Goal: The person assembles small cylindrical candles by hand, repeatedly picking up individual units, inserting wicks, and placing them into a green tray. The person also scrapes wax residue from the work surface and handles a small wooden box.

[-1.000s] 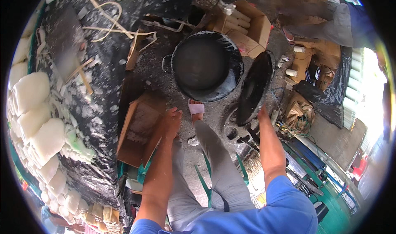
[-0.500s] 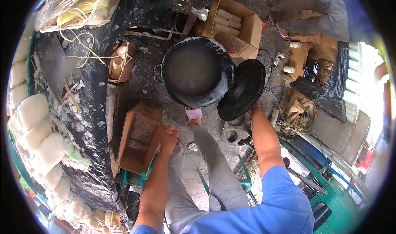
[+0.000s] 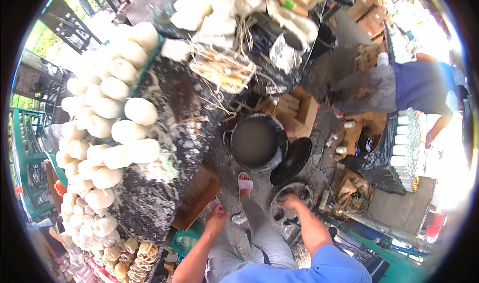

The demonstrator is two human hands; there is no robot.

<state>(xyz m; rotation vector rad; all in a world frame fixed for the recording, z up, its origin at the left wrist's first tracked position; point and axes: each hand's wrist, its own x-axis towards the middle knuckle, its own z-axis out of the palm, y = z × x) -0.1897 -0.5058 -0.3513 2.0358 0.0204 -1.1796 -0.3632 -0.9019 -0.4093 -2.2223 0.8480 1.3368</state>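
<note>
A large dark pot (image 3: pixel 234 150) with cloudy liquid inside stands on the floor ahead of me. Its black lid (image 3: pixel 293 162) leans against the pot's right side, apart from both hands. My right hand (image 3: pixel 291 202) hovers over or beside a round metal burner stand (image 3: pixel 303 189); I cannot tell whether it touches. Its fingers look loosely apart, with nothing seen in them. My left hand (image 3: pixel 216 220) is held above my left leg, fingers curled together. What it holds, if anything, is too small to make out. An open cardboard box (image 3: pixel 203 203) sits beside it.
On the left, a black-covered table (image 3: pixel 149 198) bears many rounded white wax-like lumps (image 3: pixel 114 89) and a tray of sticks (image 3: pixel 222 68). A box of white cylinders (image 3: pixel 304 113) stands behind the pot. Another person (image 3: pixel 399 88) stands at the right rear, near white cylinders (image 3: pixel 402 148).
My right hand has let go of the lid and drawn back toward the burner stand; the lid rests by the pot. The view has swung left, showing more of the table.
</note>
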